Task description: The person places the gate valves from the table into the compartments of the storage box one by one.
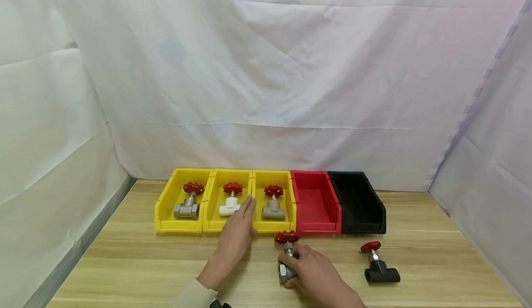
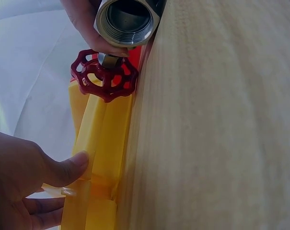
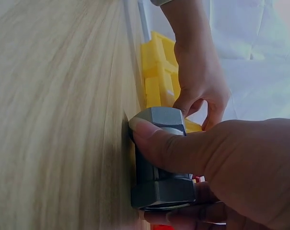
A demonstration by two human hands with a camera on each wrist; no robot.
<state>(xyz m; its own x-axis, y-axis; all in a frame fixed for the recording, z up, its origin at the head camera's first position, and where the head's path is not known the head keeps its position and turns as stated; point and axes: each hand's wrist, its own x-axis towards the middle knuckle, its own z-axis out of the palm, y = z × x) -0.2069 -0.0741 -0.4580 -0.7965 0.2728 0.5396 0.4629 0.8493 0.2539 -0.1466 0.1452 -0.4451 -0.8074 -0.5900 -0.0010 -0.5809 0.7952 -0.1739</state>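
My left hand (image 1: 234, 236) pinches the front edge of the yellow bins where the second and third meet, its thumb (image 2: 70, 167) on the near side and fingers behind. My right hand (image 1: 320, 273) grips a metal gate valve (image 3: 159, 189) by its body, just above or on the table in front of the bins. Its red handwheel (image 1: 287, 237) points toward the bins. The second yellow bin (image 1: 213, 226) holds a white valve (image 1: 228, 206), partly behind my left fingers. In the third yellow bin (image 1: 274, 226) lies a grey-beige valve (image 1: 273, 211).
A metal valve (image 1: 187, 208) sits in the leftmost yellow bin (image 1: 176, 226). Right of the yellow bins stand a red bin (image 1: 317, 227) and a black bin (image 1: 363, 228). A black valve with a red handle (image 1: 381, 273) lies on the wooden table (image 1: 440, 252) at right. White cloth (image 1: 266, 68) hangs behind.
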